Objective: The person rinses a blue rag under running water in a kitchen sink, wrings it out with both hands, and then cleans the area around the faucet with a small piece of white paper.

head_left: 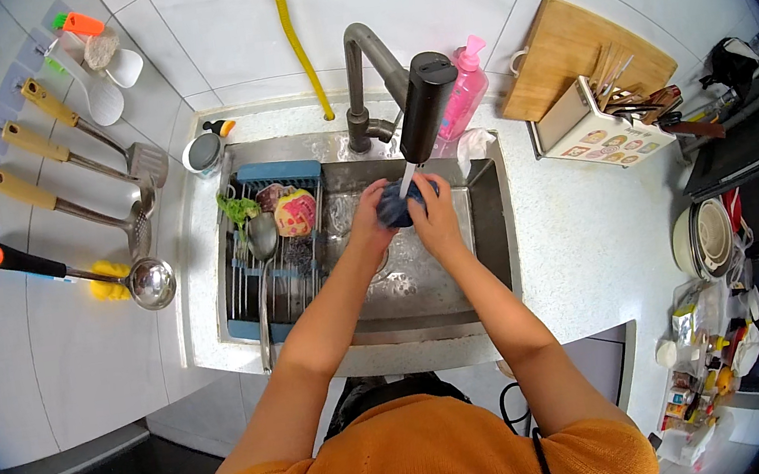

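My left hand [370, 222] and my right hand [436, 218] hold a dark blue, rounded, bowl-like thing [393, 206] between them over the sink [435, 292]. Its exact kind is hard to make out, since fingers cover part of it. Water runs onto it from the black spout head of the faucet [427, 106]. Both hands have their fingers curled about its sides. Left of my hands, a rack [248, 329] spans the sink, bearing a long-handled metal spoon [262, 238], a pink and yellow rounded piece [296, 212] and a green leafy piece [238, 208].
A pink pump bottle [463, 92] and a white cloth [476, 147] sit behind the sink's right side. Farther right stand a wooden cutting board [581, 52] and a utensil holder [590, 128]. Ladles and spatulas [69, 206] hang on the left wall. A yellow hose [290, 33] hangs behind.
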Demonstrator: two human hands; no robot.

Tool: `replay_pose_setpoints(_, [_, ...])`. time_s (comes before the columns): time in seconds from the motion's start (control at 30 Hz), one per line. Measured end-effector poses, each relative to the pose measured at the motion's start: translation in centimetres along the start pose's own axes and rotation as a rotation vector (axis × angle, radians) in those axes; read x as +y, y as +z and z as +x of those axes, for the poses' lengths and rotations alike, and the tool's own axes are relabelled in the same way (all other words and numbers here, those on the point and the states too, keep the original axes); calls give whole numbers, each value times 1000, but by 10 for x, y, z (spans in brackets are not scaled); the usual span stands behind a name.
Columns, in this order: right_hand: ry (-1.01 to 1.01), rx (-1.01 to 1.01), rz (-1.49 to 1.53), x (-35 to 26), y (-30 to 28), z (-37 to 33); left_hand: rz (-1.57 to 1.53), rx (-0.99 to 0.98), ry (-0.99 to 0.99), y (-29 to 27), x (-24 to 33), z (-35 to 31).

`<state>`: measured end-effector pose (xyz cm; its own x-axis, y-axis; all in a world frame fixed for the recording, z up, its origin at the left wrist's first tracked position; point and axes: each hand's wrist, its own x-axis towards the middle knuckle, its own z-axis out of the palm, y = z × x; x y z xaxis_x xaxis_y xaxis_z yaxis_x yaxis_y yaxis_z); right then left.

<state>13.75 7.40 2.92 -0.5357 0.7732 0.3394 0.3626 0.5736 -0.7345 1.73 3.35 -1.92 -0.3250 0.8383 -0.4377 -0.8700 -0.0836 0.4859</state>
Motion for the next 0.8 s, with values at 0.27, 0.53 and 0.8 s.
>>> replay_pose_setpoints(0.27, [68, -1, 52, -4, 11, -1, 111, 222, 81, 33, -2, -14])
replay_pose_setpoints(0.53, [669, 163, 898, 24, 53, -2, 651, 323, 529, 23, -8, -7])
replay_pose_setpoints(0.8, [1058, -349, 1101, 11, 21, 5, 928, 171, 739, 19, 8, -19])
